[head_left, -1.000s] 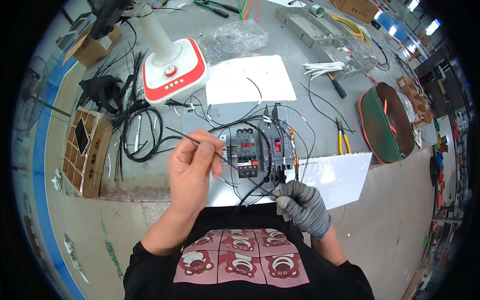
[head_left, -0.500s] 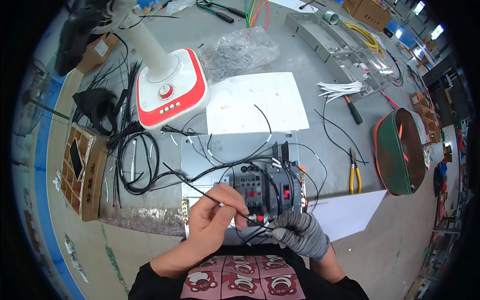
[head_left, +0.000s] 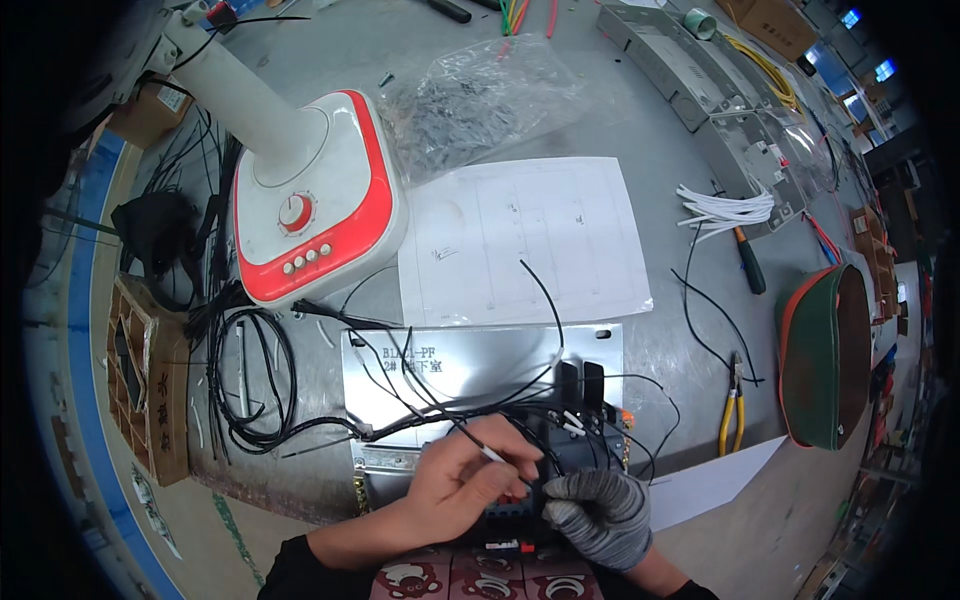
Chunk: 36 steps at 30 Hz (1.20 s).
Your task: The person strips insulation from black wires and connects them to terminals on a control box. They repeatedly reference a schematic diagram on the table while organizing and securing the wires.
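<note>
Pinching the black wire (head_left: 463, 430) near its white sleeve (head_left: 492, 454) in the bare left hand (head_left: 462, 482), above dark switchgear (head_left: 578, 456); curled the gloved right hand (head_left: 605, 515) alongside, could not tell its grip. Risked snagging among neighbouring wires (head_left: 549, 298) if tugged hard.

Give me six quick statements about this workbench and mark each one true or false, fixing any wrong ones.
1. The right hand wears a grey glove. True.
2. The left hand is gloved too. False: it is bare.
3. The left hand holds a dark wire with a white sleeve. True.
4. The yellow-handled pliers are in the right hand. False: they lie to its right, apart from both hands.
5. The fan base is white and red. True.
6. The green container stands left of the fan base. False: it is to the right of it.
</note>
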Each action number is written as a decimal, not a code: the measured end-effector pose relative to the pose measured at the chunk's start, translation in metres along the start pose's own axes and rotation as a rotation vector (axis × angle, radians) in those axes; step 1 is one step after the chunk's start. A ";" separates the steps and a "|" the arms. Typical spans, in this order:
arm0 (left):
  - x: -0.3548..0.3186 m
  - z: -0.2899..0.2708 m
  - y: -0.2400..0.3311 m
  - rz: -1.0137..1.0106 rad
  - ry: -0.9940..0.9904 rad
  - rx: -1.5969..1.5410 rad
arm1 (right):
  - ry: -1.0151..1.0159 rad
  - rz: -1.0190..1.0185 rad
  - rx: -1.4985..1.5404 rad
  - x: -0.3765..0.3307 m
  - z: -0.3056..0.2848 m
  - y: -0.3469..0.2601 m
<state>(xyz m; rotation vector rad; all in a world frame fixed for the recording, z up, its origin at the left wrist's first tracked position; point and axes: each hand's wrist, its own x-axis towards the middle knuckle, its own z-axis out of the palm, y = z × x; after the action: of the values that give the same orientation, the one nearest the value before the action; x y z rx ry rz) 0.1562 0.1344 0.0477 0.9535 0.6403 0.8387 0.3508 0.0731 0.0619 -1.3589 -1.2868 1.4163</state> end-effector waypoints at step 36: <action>0.002 0.003 -0.013 0.050 -0.054 0.122 | 0.013 -0.126 -0.202 0.003 0.003 0.006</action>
<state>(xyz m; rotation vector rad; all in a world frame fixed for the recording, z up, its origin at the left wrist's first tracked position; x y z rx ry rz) 0.1637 0.1304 0.0372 1.1033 0.6285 0.8220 0.3482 0.0741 0.0550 -1.3883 -1.5130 1.2164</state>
